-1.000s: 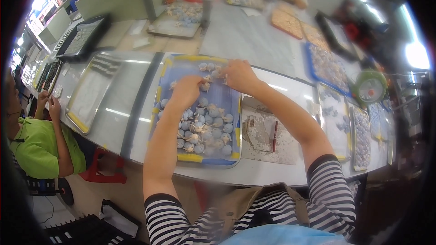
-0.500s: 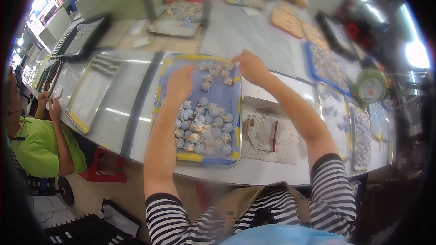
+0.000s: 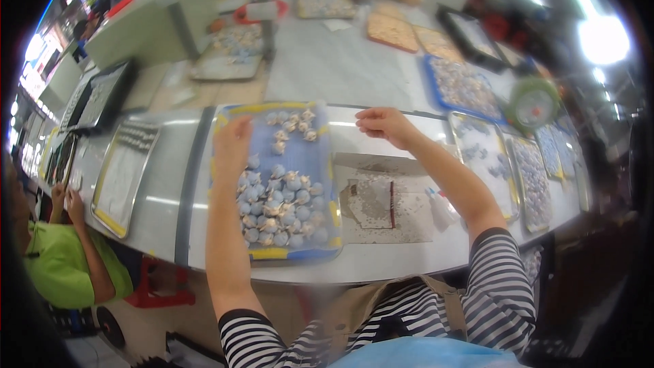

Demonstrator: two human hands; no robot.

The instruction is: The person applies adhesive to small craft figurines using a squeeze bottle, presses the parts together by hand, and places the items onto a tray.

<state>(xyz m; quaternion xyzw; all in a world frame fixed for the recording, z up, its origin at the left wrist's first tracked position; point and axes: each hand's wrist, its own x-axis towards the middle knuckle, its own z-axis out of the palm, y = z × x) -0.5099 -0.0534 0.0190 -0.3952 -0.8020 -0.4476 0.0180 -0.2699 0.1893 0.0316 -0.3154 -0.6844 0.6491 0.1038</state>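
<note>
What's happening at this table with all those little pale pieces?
A person in a black-and-white striped top works over a shallow blue-lined tray with yellow edges, which holds many small rounded pale pieces. The left hand rests on the tray's left side, while the right hand hovers just past its right edge, fingers pinched together; whether it holds anything is unclear. Most pieces sit bunched at the near end, a few at the far end. More trays lie around on the long grey table.
</note>
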